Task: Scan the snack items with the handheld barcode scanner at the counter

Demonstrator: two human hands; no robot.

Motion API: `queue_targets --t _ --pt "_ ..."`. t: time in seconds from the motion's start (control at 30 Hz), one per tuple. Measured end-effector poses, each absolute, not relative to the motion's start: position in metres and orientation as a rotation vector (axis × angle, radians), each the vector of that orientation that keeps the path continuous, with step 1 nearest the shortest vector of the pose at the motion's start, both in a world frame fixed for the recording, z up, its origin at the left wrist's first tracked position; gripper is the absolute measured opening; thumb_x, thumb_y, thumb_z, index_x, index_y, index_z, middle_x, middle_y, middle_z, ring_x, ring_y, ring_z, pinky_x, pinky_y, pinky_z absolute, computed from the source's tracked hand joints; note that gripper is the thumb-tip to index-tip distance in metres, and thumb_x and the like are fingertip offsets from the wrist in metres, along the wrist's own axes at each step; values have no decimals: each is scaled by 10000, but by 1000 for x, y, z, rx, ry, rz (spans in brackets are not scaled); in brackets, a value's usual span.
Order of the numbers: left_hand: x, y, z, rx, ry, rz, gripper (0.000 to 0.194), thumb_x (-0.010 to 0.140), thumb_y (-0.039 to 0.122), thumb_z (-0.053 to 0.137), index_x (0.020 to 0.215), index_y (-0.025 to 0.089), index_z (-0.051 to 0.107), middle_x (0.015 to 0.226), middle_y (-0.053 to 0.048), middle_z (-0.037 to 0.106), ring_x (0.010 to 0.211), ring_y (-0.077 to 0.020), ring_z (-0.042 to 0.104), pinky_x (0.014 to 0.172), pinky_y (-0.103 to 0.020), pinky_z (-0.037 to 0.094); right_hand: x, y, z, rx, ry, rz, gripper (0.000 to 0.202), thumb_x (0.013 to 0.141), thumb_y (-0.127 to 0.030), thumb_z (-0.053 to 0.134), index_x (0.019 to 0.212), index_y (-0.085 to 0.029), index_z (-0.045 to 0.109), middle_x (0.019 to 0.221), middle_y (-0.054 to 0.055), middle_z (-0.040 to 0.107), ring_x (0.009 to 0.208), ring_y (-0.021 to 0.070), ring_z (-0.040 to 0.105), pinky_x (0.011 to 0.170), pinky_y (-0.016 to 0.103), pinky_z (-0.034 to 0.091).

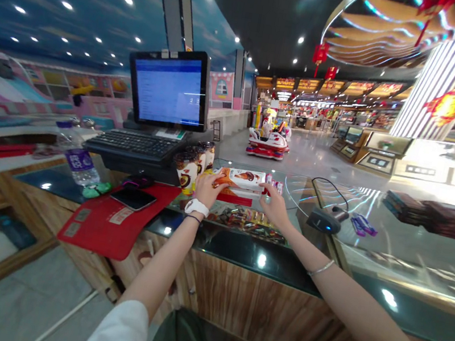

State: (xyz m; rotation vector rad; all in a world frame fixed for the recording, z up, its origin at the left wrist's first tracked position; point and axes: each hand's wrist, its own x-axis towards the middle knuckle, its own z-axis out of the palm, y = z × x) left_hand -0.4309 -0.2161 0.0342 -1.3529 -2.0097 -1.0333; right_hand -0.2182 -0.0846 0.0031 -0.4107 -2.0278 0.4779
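On the glass counter (247,261) lies a flat white and orange box (243,179), in front of the yellow and brown snack packs (186,171). My left hand (207,189), with a white watch at its wrist, grips the box's left end. At the right end, my right hand (272,205) has its thumb and fingers closed round the corner. A red strip (236,200) shows below the box, between the hands. Small purple packets (279,187) lie just beyond my right hand. Wrapped sweets (241,219) are seen through the glass.
At the left stand a monitor (169,89), keyboard (132,144) and water bottle (82,162). A phone (133,198) lies on a red mat (101,229). To the right are a black scanner (324,220), purple packets (363,225) and stacked dark packs (440,217).
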Motion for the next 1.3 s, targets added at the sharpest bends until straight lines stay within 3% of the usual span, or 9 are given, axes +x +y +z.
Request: queue_targets --t 0.27,0.5,1.03,1.3 --pt "-431 -219 26 -1366 -2080 -941 286 874 387 692 1130 258 700 1175 -85 732 1129 -286 641 1146 -561 312 -220 -85 -5 -414 -2090 562 453 733 -145 508 1173 -214 592 1217 112 645 1151 272 611 1026 478 473" --pt "-429 -221 25 -1368 -2126 -868 343 888 394 655 1202 257 662 1230 -109 688 1203 -316 596 1146 -581 305 -222 -85 -9 -469 -2093 529 575 719 -127 520 1286 -217 557 1268 117 601 1154 264 606 1037 458 477" --pt "-431 -222 24 -1345 -2119 -815 431 841 420 711 1241 269 661 1257 -133 650 1218 -346 574 1158 -595 292 -223 -87 -8 -466 -2132 577 630 729 -115 537 1350 -220 557 1310 107 604 1210 256 590 1065 449 476" --pt "-416 -220 27 -1388 -2012 -849 563 835 393 702 1367 263 570 1447 -149 533 1343 -349 494 1181 -597 282 -219 -86 1 -480 -2112 440 719 696 -95 547 1400 -231 503 1444 133 507 1332 297 505 1119 518 419"
